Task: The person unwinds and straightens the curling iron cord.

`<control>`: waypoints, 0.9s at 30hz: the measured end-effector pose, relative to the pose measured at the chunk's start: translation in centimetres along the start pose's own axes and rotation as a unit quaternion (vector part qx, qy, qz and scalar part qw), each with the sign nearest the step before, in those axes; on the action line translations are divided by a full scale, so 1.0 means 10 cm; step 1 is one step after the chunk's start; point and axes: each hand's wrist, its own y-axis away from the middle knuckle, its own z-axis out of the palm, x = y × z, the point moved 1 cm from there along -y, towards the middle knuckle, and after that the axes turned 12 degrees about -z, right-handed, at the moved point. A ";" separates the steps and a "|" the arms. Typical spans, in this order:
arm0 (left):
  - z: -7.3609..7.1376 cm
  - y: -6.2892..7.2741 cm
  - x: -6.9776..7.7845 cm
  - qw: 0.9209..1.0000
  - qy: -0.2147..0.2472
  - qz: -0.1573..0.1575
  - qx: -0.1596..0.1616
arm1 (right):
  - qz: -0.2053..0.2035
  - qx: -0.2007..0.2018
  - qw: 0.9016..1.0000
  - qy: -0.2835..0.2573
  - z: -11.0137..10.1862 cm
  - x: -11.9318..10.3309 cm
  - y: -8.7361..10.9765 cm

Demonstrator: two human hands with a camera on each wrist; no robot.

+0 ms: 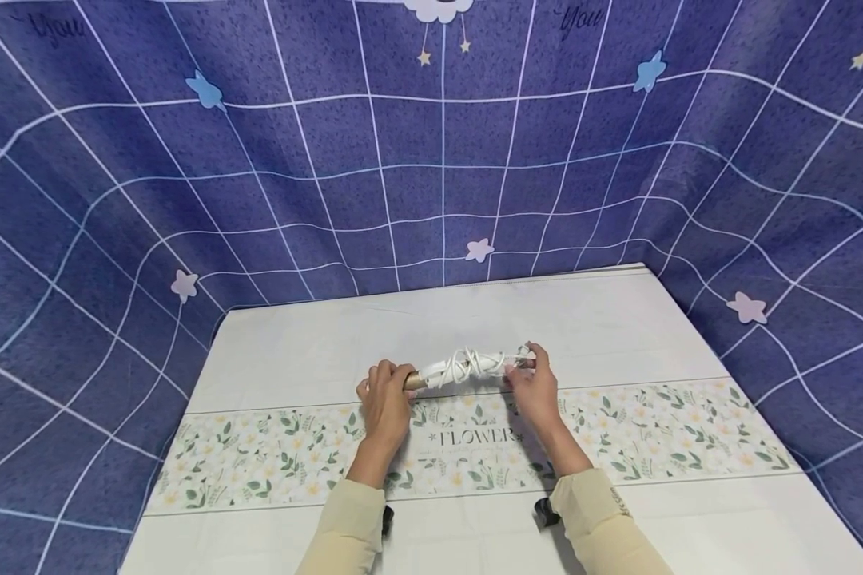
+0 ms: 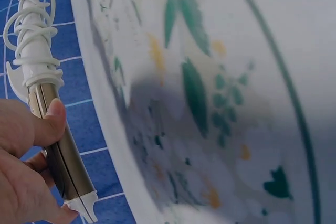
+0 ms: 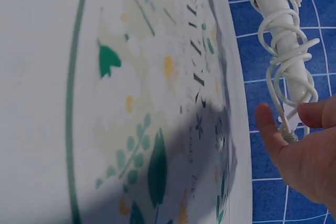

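Note:
A curling iron [image 1: 467,366] is held level just above the table, with a white cord wound in loose loops round its white handle [image 2: 37,51]. My left hand [image 1: 388,387] grips the bronze barrel [image 2: 63,150] at its left end, thumb on top. At the right end my right hand [image 1: 530,374] pinches the handle's tail, where the cord's spring sleeve [image 3: 287,135] comes out. In the right wrist view the wrapped handle [image 3: 286,35] runs away from my right hand [image 3: 304,156], whose thumb and finger close round that tail.
The table [image 1: 618,319] wears a white cloth with a band of flowers and the word FLOWER [image 1: 475,438] under my hands. A blue backdrop [image 1: 431,160] with a white grid and stars hangs behind and at both sides.

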 end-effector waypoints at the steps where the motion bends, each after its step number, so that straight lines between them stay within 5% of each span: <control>1: -0.01 0.00 0.01 1.000 0.003 0.001 0.004 | -0.002 0.008 1.000 -0.020 0.00 -0.01 0.00; 15: -0.12 0.04 0.14 0.999 0.022 0.008 0.024 | -0.002 0.088 0.974 -0.207 0.01 -0.07 -0.03; 21: -0.13 0.05 0.18 0.999 0.029 0.007 0.026 | -0.003 0.088 0.967 -0.240 0.03 -0.09 -0.05; 27: -0.14 0.07 0.20 0.999 0.032 -0.003 0.021 | 0.001 0.087 0.971 -0.224 0.04 -0.12 -0.04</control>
